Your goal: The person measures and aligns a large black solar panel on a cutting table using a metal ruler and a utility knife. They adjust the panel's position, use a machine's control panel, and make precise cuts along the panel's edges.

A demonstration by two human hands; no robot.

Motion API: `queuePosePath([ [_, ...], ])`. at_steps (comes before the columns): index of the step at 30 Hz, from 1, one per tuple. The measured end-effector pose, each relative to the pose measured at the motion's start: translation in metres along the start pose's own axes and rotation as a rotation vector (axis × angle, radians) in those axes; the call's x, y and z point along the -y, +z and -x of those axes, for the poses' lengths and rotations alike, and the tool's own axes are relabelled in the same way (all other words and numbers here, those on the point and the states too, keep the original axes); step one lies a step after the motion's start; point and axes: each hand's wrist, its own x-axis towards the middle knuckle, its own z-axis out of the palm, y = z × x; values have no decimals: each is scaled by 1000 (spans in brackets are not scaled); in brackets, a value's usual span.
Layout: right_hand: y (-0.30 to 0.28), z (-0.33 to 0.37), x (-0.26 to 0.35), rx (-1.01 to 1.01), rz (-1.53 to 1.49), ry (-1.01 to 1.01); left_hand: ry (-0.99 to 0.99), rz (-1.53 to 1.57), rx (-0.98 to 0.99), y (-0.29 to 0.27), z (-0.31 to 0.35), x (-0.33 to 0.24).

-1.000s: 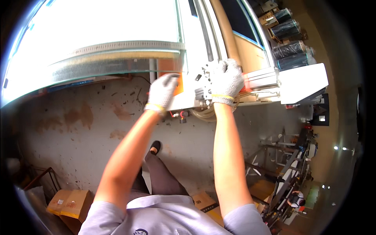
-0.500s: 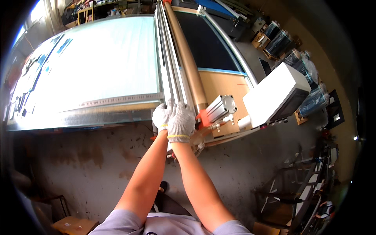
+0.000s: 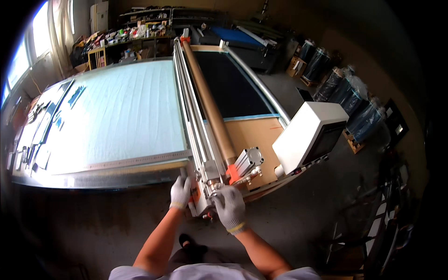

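Note:
A long metal gantry beam with a brown cardboard roll runs across a large flat table covered in white sheet. Both my hands wear white knit gloves. My left hand grips the left side of the beam's near end bracket. My right hand holds the bracket's front right corner, just below an orange part and a silver pneumatic cylinder.
A white control box with a dark screen stands to the right. Beyond the beam lie a dark mat and a brown board. Wrapped rolls line the right wall. Cluttered shelves stand at the back. Bare concrete floor lies below.
The view has tilted up, showing the whole table and the back of the room. My hands have stayed on the beam's near end, now lower in view and slightly apart.

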Motion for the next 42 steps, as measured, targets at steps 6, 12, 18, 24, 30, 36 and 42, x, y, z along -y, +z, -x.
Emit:
queuePosePath([
  [6,-84,107,-78,133,37,506,-345,-813,896,-147,194,91],
  [12,-136,91,-123,-10,-57,476,-693,-842,527,-222,303,89],
  [18,-219,11,-147,-431,132,169,-910,-654,87,-133,355,119],
  [24,-272,-34,-196,-382,447,-36,-804,-460,84,-34,356,132],
  [30,-281,-34,-213,-369,341,-102,-902,-249,-106,2,392,90],
  [36,-269,3,-228,-372,184,52,-1336,80,-7,-12,507,83],
  [42,-280,-16,-232,-451,220,21,-1454,-120,51,-24,553,33],
])
